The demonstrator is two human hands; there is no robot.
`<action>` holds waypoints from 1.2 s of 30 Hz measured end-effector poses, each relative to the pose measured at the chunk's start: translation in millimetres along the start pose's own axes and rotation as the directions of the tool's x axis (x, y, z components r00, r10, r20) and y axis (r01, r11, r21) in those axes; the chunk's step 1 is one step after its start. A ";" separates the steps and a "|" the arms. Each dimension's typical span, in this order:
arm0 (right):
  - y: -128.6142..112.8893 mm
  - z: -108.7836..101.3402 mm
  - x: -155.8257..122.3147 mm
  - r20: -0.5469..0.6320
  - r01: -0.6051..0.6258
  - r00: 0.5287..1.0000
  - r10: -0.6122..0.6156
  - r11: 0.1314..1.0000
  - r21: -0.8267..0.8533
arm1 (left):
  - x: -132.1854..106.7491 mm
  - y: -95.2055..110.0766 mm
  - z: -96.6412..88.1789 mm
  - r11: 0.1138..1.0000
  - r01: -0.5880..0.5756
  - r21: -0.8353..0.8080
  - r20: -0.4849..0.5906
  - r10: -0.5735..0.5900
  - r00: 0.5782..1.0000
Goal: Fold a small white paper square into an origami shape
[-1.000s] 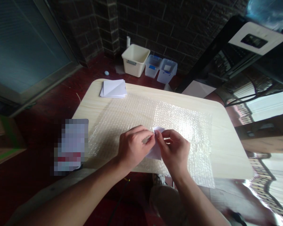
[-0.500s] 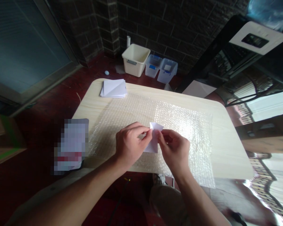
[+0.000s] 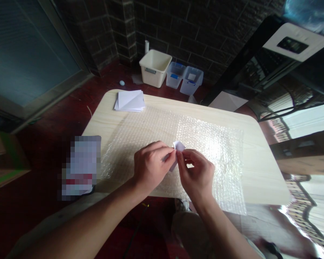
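Observation:
A small folded piece of white paper (image 3: 179,146) is pinched between both hands above the table. My left hand (image 3: 153,163) grips its left side with thumb and forefinger. On the other side, my right hand (image 3: 196,172) pinches the paper with its thumb and fingers, close to the left fingertips. The fingers hide much of the paper, so its folds do not show fully. Beneath the hands lies a sheet of clear bubble wrap (image 3: 221,158). A stack of white paper sheets (image 3: 130,100) rests at the table's far left corner.
The pale wooden table (image 3: 270,180) carries the bubble wrap, which hangs over the near edge. Beyond its far side stand a cream basket (image 3: 152,73) and two clear plastic bins (image 3: 175,77) on the floor. A pixelated object (image 3: 82,162) is at the left edge.
My right hand has moved slightly left, bringing its fingertips up to those of my left hand. The paper now looks narrower, and less of it shows between the hands.

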State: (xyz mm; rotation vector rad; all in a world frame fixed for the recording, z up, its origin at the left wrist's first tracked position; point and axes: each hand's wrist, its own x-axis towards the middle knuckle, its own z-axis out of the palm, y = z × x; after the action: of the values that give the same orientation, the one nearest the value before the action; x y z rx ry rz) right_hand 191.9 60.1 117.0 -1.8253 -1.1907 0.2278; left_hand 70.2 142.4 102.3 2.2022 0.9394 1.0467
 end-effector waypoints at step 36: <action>10.4 -15.2 25.1 0.458 -0.503 0.856 0.240 0.591 0.630 | 17.0 -13.7 -4.6 0.176 0.774 -0.608 0.688 -0.369 0.625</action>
State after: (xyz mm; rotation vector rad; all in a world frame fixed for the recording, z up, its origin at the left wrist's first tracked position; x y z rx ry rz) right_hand 220.2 70.1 125.2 -1.2848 -0.7078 1.1441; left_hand 69.4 164.7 103.0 0.8725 0.6815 0.4318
